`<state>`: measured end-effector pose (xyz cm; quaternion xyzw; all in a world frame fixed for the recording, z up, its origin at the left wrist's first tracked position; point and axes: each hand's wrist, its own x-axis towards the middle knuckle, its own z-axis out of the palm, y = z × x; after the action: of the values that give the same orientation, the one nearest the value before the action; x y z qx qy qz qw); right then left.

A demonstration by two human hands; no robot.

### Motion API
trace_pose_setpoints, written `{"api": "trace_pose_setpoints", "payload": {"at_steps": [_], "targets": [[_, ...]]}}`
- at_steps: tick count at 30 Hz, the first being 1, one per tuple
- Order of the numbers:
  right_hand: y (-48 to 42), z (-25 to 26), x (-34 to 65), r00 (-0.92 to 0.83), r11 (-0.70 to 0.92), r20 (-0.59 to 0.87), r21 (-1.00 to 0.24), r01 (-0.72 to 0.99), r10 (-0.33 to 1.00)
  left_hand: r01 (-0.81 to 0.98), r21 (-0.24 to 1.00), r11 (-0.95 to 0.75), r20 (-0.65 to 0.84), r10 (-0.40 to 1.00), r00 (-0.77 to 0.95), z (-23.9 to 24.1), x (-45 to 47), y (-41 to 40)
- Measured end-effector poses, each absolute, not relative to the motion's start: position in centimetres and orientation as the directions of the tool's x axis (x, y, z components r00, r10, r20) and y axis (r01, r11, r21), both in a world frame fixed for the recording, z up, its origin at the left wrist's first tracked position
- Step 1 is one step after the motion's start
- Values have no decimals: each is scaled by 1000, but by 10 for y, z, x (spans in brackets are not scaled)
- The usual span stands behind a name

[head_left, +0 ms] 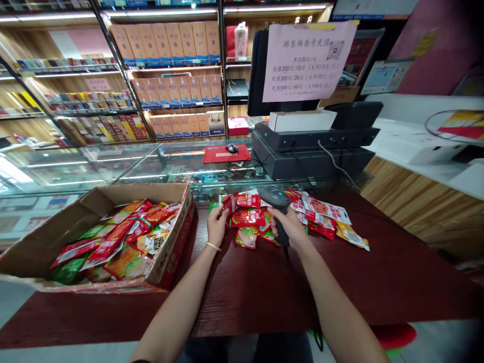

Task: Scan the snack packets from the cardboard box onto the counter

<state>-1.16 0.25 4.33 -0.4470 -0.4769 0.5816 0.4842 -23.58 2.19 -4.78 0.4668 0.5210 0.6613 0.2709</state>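
Note:
My right hand (290,227) is wrapped round the handle of a black barcode scanner (275,199), whose head sits above the snack packets. With its fingers closed on the left end of a red snack packet (247,200), my left hand (218,227) lies at the left of the pile. Beneath and around both hands are more red, green and white packets, including a red one (247,218) and a green-and-red one (246,237). To the right of the scanner spread further packets, among them a white-and-red one (327,207) and a yellow one (352,235).
An open cardboard box (172,252) of similar packets stands on the dark red table (249,297) at left. Behind are a glass counter (143,161), a mouse (232,148) on a red mat (212,154), a black cash drawer (302,164) and a monitor (258,75) with a pink notice.

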Motion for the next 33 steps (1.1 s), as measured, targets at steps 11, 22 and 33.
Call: {"api": "trace_pose_setpoints", "payload": {"at_steps": [11,22,33], "targets": [[1,60,15,-73,-22,-8,-982,-188,997,-140,956,-257,238,962,-135,-43,-222,16],[-26,84,-27,-242,-25,11,-989,-145,970,-279,857,-434,372,894,-250,71,-230,-34],[-44,99,-107,-435,-44,19,-990,-133,900,265,906,-332,395,886,-242,125,-401,-50]]}}
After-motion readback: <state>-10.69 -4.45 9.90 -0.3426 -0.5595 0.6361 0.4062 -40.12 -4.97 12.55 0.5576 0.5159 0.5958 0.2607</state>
